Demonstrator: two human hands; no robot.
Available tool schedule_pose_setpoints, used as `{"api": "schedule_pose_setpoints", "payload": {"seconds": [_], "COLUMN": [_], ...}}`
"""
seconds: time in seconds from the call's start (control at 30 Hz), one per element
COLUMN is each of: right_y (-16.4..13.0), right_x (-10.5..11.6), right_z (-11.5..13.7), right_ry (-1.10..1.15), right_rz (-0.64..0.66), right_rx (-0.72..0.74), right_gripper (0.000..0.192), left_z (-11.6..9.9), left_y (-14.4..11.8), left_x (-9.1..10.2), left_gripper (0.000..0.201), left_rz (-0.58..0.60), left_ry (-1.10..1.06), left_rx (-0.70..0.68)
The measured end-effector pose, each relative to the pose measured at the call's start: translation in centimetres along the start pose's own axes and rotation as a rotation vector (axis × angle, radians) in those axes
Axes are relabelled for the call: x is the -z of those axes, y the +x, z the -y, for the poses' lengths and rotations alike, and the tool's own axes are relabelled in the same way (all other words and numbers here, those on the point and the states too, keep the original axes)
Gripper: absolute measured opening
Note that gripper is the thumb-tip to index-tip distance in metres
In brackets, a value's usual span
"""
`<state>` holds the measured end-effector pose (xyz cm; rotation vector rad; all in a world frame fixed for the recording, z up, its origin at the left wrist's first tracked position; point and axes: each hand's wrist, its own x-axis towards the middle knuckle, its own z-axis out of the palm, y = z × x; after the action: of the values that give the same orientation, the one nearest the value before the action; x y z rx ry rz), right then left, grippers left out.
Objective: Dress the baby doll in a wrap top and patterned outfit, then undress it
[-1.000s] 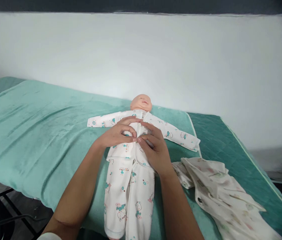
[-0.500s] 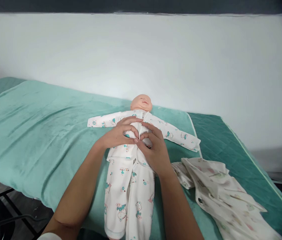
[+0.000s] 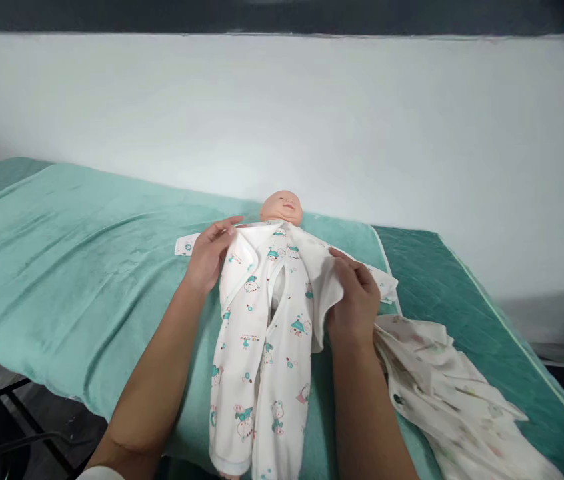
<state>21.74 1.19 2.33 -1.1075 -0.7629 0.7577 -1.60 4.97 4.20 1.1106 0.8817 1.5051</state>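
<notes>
A baby doll (image 3: pixel 282 205) lies on its back on a teal towel (image 3: pixel 77 267), dressed in a white printed jacket (image 3: pixel 267 263) and matching trousers (image 3: pixel 257 393). My left hand (image 3: pixel 209 257) grips the left flap of the jacket near the doll's shoulder. The right flap is held in my right hand (image 3: pixel 355 303), pulled out to the side. The jacket front gapes open down the middle.
A second printed garment (image 3: pixel 452 393) lies crumpled on the towel at the right. A darker green quilted mattress (image 3: pixel 442 287) shows beyond the towel's right edge. A white wall (image 3: pixel 312 120) runs behind. At lower left a dark chair frame (image 3: pixel 2 433) stands on the floor.
Both hands were pinched together at the middle of the doll's chest. They have now moved apart, each pulling a jacket flap outward, so the front has opened.
</notes>
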Motion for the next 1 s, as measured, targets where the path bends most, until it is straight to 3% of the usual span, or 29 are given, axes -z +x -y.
{"api": "schedule_pose_setpoints", "payload": {"seconds": [0.07,0.13,0.2,0.33,0.43,0.67,0.83,1.0], "right_y": [1.0,1.4,1.0,-0.6,-0.7,1.3,3.5,8.0], "right_x": [0.5,0.5,-0.1,-1.5,-1.5,-0.7,-0.8,3.5], "right_z": [-0.4,-0.6,-0.7,-0.8,-1.2,-2.4,-2.6,-3.4], "right_ry": [0.048,0.025,-0.025,-0.199,-0.254,-0.376,-0.578,-0.923], "right_rz": [-0.188,-0.223,-0.135,0.123,0.168,0.143,0.152,0.101], "right_rx": [-0.055,-0.069,-0.053,-0.012,0.012,0.018,0.078,0.236], "right_gripper": [0.019,0.022,0.029,0.041,0.040,0.034,0.027,0.026], "left_z": [0.8,1.4,1.7,1.7,1.9,2.7,2.6,2.0], "left_y": [0.5,0.8,0.8,0.4,0.6,2.0,2.4,2.6], "left_x": [0.3,0.3,-0.1,-1.4,-1.9,-1.1,1.0,3.1], "left_gripper": [0.022,0.019,0.016,0.020,0.022,0.017,0.017,0.018], "left_rz": [-0.254,-0.395,-0.353,-0.031,0.062,-0.057,-0.215,-0.315], "left_ry": [0.028,0.148,0.281,0.480,0.569,0.850,1.067,1.307], "left_rx": [0.006,-0.039,-0.105,-0.132,-0.114,-0.091,-0.083,0.031]}}
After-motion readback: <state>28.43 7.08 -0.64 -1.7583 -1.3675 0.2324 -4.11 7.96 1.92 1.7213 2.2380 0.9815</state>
